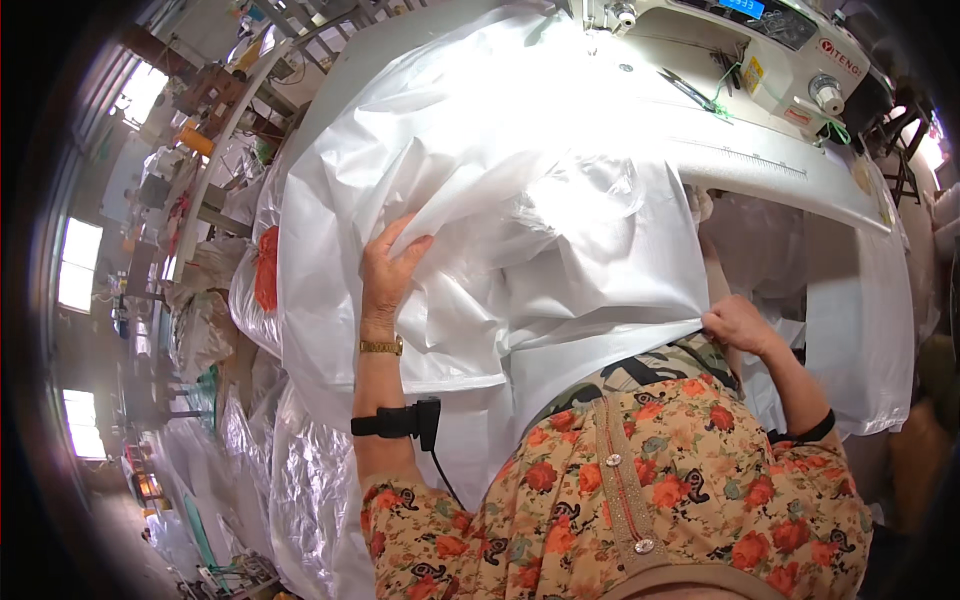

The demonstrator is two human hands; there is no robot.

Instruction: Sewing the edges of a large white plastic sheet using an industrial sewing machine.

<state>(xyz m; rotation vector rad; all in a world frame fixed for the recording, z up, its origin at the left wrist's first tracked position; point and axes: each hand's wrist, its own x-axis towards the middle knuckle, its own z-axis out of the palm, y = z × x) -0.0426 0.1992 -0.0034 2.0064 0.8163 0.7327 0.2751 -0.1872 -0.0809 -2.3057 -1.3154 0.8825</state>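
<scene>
Left hand (388,272) is pressing flat on the white fabric (520,230), fingers spread apart, palm down on a fold near the left side of the heap. A gold watch (381,347) and a black wrist strap (398,421) with a cable are sitting on that forearm. Right hand (738,322) is pinching the fabric's lower edge at the near edge of the tabletop (760,165), fingers curled together and clamped on the hem; the fingertips are partly tucked under, so the exact grip is probably a pinch. The fabric is lying bunched over most of the tabletop, spilling over the near edge toward the lap and hanging down the left side. A white sewing machine (760,50) is standing at the far right corner of the tabletop, well apart from both hands. Scissors (690,90) are lying just in front of it. More bagged white fabric (290,470) is piled on the floor to the left. A floral blouse (640,480) is filling the lower view.
</scene>
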